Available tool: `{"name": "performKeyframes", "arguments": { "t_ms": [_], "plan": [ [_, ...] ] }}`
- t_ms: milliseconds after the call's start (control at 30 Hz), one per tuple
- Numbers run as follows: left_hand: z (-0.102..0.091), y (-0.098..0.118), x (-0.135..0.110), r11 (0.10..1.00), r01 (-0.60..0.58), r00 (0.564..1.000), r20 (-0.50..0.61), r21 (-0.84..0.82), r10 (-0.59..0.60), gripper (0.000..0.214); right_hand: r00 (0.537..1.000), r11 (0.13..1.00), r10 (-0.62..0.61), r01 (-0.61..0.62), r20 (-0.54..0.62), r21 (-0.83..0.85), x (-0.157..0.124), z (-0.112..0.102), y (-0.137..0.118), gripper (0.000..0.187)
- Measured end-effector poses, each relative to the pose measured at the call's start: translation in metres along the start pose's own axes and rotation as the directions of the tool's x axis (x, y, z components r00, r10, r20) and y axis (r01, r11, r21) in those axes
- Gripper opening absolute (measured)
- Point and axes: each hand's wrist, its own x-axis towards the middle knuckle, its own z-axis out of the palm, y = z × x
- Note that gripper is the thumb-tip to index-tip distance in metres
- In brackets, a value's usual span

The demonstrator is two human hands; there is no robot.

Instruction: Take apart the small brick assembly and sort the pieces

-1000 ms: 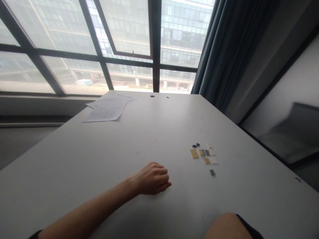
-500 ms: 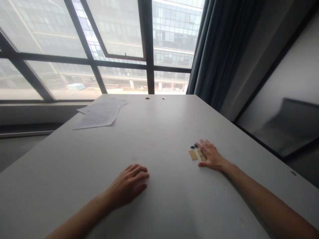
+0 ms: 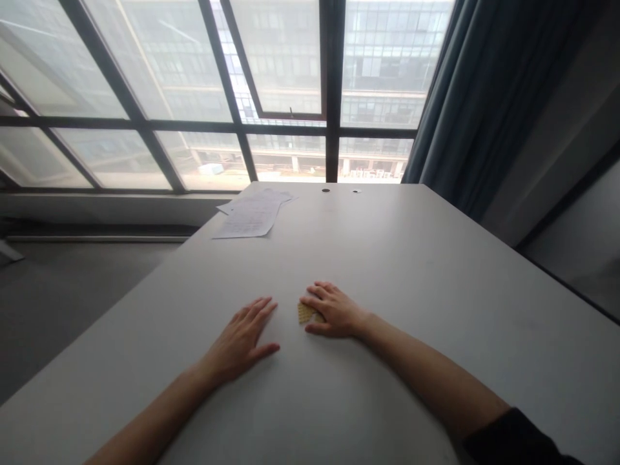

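My right hand (image 3: 332,310) lies palm down on the white table (image 3: 416,271), fingers spread over a cluster of small flat toy plates. Only a yellow studded plate (image 3: 305,314) peeks out at its left edge; the other pieces are hidden under the palm. My left hand (image 3: 245,336) rests flat on the table just to the left, fingers stretched out, holding nothing, a short gap from the yellow plate.
Printed paper sheets (image 3: 252,216) lie at the far left corner of the table. Two small cable holes (image 3: 325,190) sit near the far edge. A large window is behind, with a dark curtain (image 3: 465,116) at the right.
My right hand came in from the right and now covers the plates, which it has slid left toward my left hand. My left hand has flattened out. The view shifted.
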Motion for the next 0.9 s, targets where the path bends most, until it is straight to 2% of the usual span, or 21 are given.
{"name": "performKeyframes", "arguments": {
  "t_ms": [100,167,233,300,367,467,567,700,833,900],
  "plan": [
    [0.004,-0.027,-0.008,0.997,0.072,0.996,0.043,0.042,-0.073,0.085,0.992,0.989,-0.115,0.119,-0.054,0.090,0.041,0.016,-0.038,0.057],
    [0.003,-0.039,-0.014,0.994,0.096,0.991,0.084,0.061,-0.101,0.081,0.991,0.977,-0.102,0.117,-0.091,0.176,0.054,0.022,-0.052,0.054],
    [0.000,-0.045,-0.019,0.991,0.117,0.985,0.118,0.069,-0.124,0.074,0.994,0.970,-0.043,0.066,-0.104,0.234,0.054,0.023,-0.056,0.055],
    [-0.003,-0.046,-0.023,0.988,0.135,0.980,0.139,0.072,-0.144,0.071,0.997,0.973,0.025,-0.006,-0.078,0.232,0.045,0.022,-0.054,0.065],
    [-0.004,-0.045,-0.024,0.987,0.145,0.976,0.150,0.075,-0.155,0.071,0.998,0.983,0.064,-0.059,-0.025,0.173,0.031,0.021,-0.055,0.085],
    [-0.005,-0.045,-0.025,0.987,0.141,0.977,0.151,0.070,-0.151,0.072,0.999,0.994,0.038,-0.041,0.038,0.097,0.016,0.022,-0.064,0.105],
    [-0.005,-0.045,-0.027,0.995,0.094,0.983,0.154,0.042,-0.100,0.072,0.998,0.996,0.048,-0.051,0.049,0.075,0.021,0.029,-0.075,0.106],
    [-0.006,-0.041,-0.034,1.000,0.023,0.987,0.161,0.005,-0.024,0.080,0.997,0.996,0.058,-0.060,0.041,0.064,0.051,0.037,-0.077,0.102],
    [-0.007,-0.035,-0.040,0.999,0.038,0.991,0.125,0.017,-0.040,0.092,0.998,0.995,-0.049,0.045,0.045,0.091,0.081,0.038,-0.071,0.089],
    [-0.007,-0.033,-0.042,0.997,0.069,0.992,0.106,0.026,-0.072,0.096,0.998,0.991,-0.055,0.052,0.026,0.124,0.087,0.037,-0.068,0.082]
  ]
}}
